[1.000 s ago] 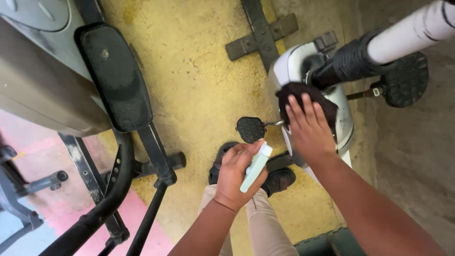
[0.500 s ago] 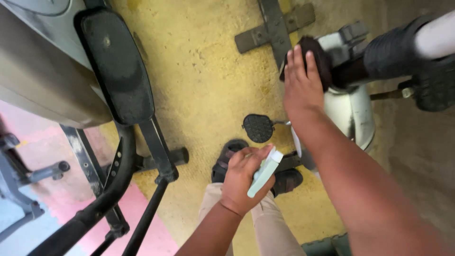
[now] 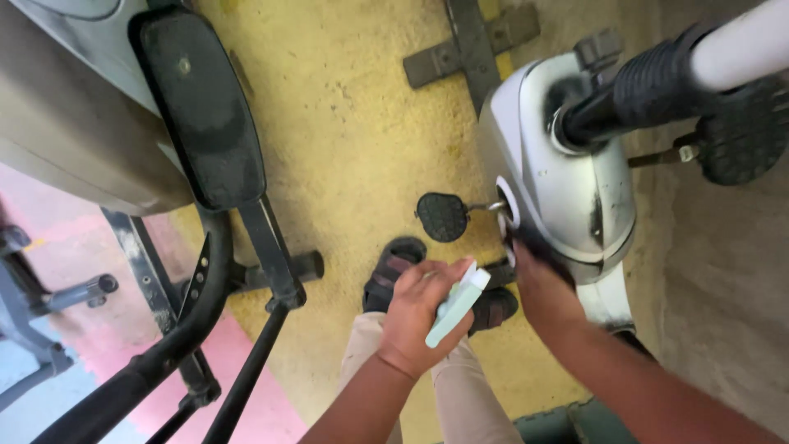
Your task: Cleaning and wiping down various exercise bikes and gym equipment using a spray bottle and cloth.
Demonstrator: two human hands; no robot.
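My left hand (image 3: 419, 311) grips a small pale green spray bottle (image 3: 457, 307) just above my sandalled feet (image 3: 393, 269). To its right, my right hand (image 3: 544, 289) presses a dark cloth (image 3: 528, 243) against the lower left side of a white exercise bike housing (image 3: 559, 177). Only an edge of the cloth shows past my fingers. The bike's black left pedal (image 3: 442, 216) sticks out just above my left hand. A black foam grip on a white tube (image 3: 657, 82) crosses over the housing at the upper right.
An elliptical machine with a long black footplate (image 3: 201, 107) and black bars (image 3: 246, 362) fills the left side. The bike's other pedal (image 3: 740, 136) is at the far right. A dark floor bar (image 3: 472, 41) lies at the top. The floor is yellow, with pink at the lower left.
My right hand has slid with the cloth from the top of the bike housing down to its lower left side. The left hand still holds the bottle in about the same place.
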